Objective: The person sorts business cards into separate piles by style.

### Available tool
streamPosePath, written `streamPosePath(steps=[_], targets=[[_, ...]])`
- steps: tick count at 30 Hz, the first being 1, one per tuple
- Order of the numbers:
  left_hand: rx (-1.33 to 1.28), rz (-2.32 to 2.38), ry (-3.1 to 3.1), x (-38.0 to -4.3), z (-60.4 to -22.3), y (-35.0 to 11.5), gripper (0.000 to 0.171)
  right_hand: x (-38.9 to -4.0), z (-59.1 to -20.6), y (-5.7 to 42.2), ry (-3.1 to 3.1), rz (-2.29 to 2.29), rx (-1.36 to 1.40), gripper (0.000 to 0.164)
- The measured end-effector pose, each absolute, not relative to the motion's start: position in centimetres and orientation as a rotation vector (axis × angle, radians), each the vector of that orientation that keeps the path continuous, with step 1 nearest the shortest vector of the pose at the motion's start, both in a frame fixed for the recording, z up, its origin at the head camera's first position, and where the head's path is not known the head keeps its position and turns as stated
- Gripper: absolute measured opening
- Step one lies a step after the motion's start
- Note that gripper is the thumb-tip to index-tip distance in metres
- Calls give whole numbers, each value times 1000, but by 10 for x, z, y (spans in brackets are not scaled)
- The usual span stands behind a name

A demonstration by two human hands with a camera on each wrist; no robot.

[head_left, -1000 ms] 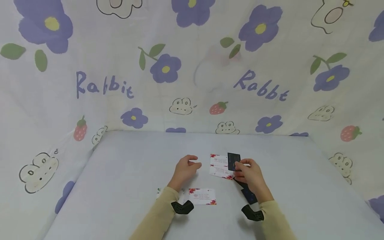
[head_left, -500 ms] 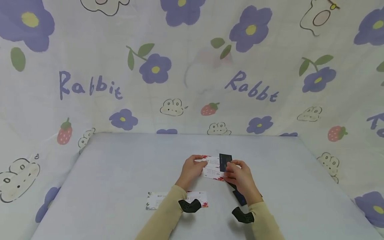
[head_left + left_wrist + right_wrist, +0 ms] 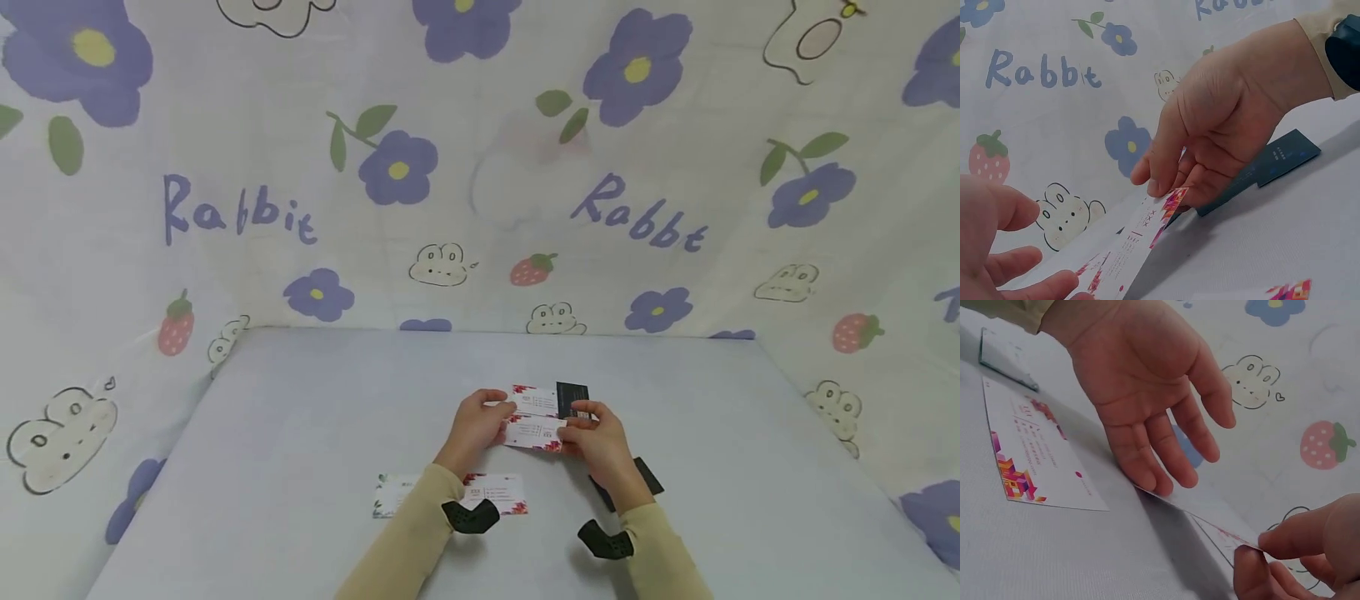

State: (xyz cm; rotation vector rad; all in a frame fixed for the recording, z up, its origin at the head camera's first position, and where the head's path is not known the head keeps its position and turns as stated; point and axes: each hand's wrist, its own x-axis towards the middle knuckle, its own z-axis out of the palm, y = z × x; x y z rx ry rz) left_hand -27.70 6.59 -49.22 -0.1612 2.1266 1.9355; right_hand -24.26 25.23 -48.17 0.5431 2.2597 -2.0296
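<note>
A white business card with red floral corners [image 3: 534, 432] is pinched at its right end between thumb and fingers of my right hand [image 3: 602, 446]. In the left wrist view this card [image 3: 1138, 247] slants up off the table. My left hand [image 3: 474, 429] is at the card's left end, its fingers relaxed and spread. The right wrist view has left fingertips [image 3: 1157, 484] right at the card's edge. Just behind lies a second white floral card [image 3: 532, 400], with a black card [image 3: 572, 396] beside it on the right, partly covered by my right fingers.
Dark cards [image 3: 647, 475] lie under my right forearm, partly hidden. Nearer on the table [image 3: 300, 433], a white card with green leaves [image 3: 388, 496] and another red floral card [image 3: 506, 492] lie side by side, partly behind my left sleeve. A patterned cloth [image 3: 480, 208] stands around the table.
My right hand has let go of the black card, which now lies beside the back white card, and has taken the front white card. My left hand has moved right, to the white cards.
</note>
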Motion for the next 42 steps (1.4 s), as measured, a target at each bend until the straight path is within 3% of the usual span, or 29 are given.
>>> streamPosePath(steps=[19,31,42], targets=[[52,1734,2350,-255,-486,11,35,-233,-465,230,2273,-1875,196,46],[202,1471,2529,-232,-467,-16,13,-222,-460,211,2432,-1568,75,33],[290,1267,2635,-231,-473,-21,7,-218,-461,202,2472,-1423,41,22]])
